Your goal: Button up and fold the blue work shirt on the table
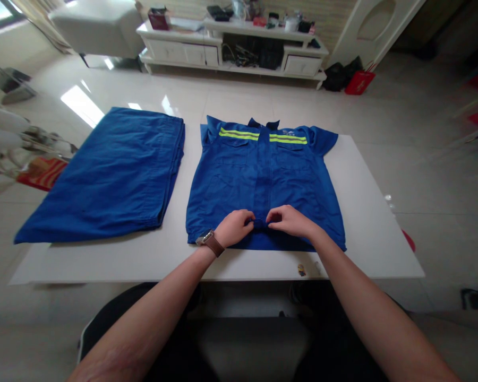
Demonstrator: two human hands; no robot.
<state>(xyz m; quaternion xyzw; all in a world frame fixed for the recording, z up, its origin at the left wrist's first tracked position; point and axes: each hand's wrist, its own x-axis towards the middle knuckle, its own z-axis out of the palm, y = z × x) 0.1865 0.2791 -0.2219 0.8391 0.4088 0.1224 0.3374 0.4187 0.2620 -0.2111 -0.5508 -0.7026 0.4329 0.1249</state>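
A blue jacket (290, 180) with yellow-green reflective stripes lies front up on the white table, its collar at the far side. My left hand (236, 227), with a brown-strapped watch (211, 242) on the wrist, pinches the jacket's bottom hem just left of the front placket. Opposite it, my right hand (289, 220) pinches the hem on the right side of the placket. Both hands are a short gap apart, with a bit of hem between them. Left of the jacket lies a folded blue cloth garment (115, 170).
The white table (374, 212) has a small yellow sticker (301, 270) near its front edge. Beyond it stand a white cabinet (199, 53) with items on top and a pale seat (99, 32). A red bag (359, 82) is on the floor.
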